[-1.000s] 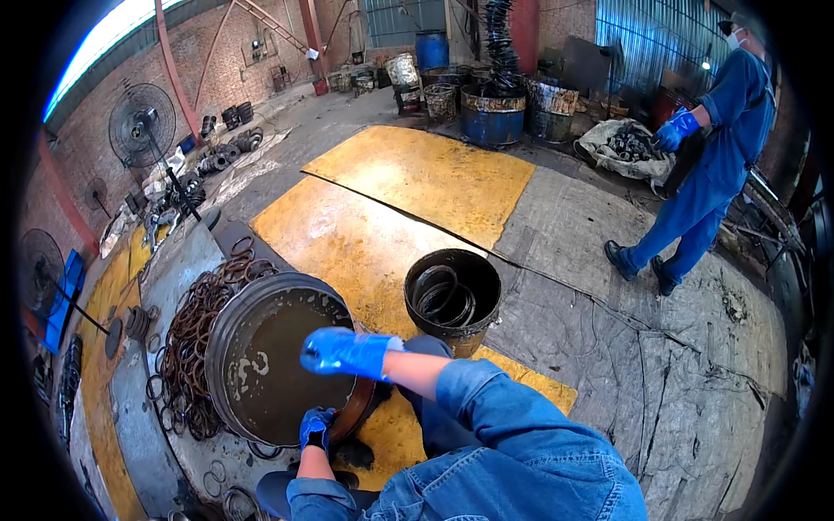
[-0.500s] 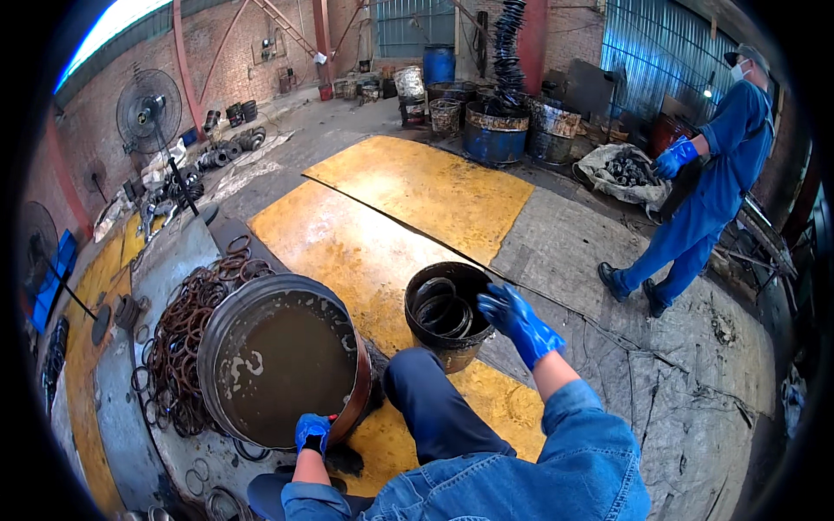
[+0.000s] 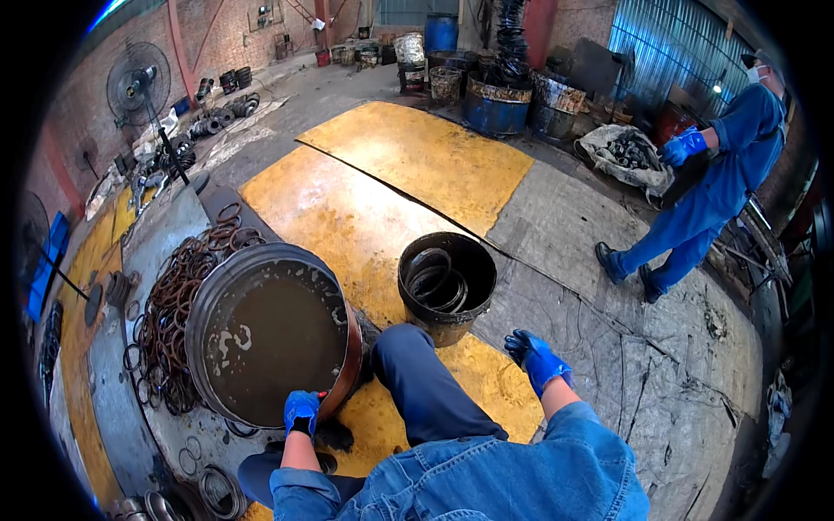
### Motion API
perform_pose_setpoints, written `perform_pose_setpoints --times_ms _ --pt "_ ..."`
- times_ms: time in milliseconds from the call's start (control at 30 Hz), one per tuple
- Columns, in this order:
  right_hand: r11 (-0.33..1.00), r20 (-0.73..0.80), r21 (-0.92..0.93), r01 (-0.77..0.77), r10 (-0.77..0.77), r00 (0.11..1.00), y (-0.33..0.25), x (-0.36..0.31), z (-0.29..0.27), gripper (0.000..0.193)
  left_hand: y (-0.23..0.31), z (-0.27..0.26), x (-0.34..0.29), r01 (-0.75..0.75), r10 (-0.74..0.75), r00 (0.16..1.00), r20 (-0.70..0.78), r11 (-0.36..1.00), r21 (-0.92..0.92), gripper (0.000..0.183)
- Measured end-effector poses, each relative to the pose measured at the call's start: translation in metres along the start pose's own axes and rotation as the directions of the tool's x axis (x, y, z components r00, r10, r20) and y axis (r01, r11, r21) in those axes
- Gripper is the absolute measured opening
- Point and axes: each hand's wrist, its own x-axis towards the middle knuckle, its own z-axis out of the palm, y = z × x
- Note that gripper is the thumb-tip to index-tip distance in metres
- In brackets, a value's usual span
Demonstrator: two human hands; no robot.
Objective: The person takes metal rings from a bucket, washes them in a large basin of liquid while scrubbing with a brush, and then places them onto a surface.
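My left hand [image 3: 302, 412], in a blue glove, is closed at the near rim of a wide drum [image 3: 198, 334] of murky brown liquid. A small red end of something [image 3: 322, 394] sticks out of it; the rest is hidden. To the right, my right hand [image 3: 537, 358] hangs over the grey floor covering, its glove dark and wet at the fingers. Those fingers look apart, with nothing between them. Beyond it stands a black-stained bucket [image 3: 485, 300] with several dark rings [image 3: 434, 282] inside.
Rusty rings [image 3: 174, 317] lie heaped left of the drum. Yellow sheets [image 3: 434, 165] cover the floor ahead. A co-worker [image 3: 712, 174] in blue overalls and gloves stands at the right, near a sack of dark parts [image 3: 625, 161]. A stand fan [image 3: 139, 82] and oily barrels [image 3: 495, 108] are farther back.
My right hand has drawn back from the bucket's right rim toward me. My left hand stays at the drum's rim. The view has shifted slightly.
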Motion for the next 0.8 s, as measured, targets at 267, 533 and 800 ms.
perform_pose_setpoints --times_ms 267,533,800 --pt "1.000 0.032 0.012 -0.002 0.002 0.999 0.015 -0.006 -0.004 0.029 0.031 -0.027 -0.024 0.080 -0.078 0.996 0.039 0.994 -0.070 0.033" --pt "0.998 0.028 -0.052 0.032 -0.031 0.999 0.013 -0.011 -0.017 0.035 0.026 -0.019 -0.030 -0.106 0.105 0.994 0.019 0.990 0.094 0.025" --pt "0.995 -0.013 -0.002 0.102 -0.102 0.995 0.001 0.033 -0.018 0.028 0.005 -0.004 -0.015 -0.440 0.462 0.876 -0.135 0.883 0.167 0.023"
